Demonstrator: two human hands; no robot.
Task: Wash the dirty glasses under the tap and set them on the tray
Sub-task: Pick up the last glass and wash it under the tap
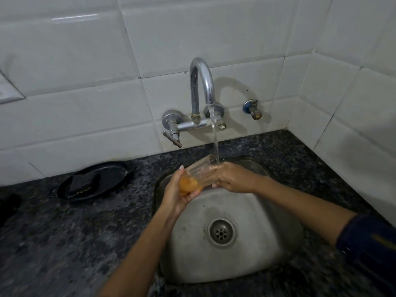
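Running from the curved chrome wall tap [201, 82], a thin stream of water [215, 138] falls onto a clear ribbed drinking glass [198, 174] held tilted over the back of the round stainless steel sink [246, 264]. The glass leans with its open mouth up and to the right, towards the stream, and its base lower left. An orange residue sits in the bottom of it, by the palm. The left hand [182, 191] cups the base, fingers curled round the lower wall and thumb up along the side. The right hand [232, 179] meets the glass nearer its rim, fingers wrapped against the wall where the water lands; the blur there hides how tightly they close. The sink basin holds only its metal drain strainer [221, 232], well below the hands. Left of the sink, on the dark speckled stone counter [64, 232], lies a round black tray [115, 176] with a dark flat square object [82, 183] resting in it, well apart from the glass.
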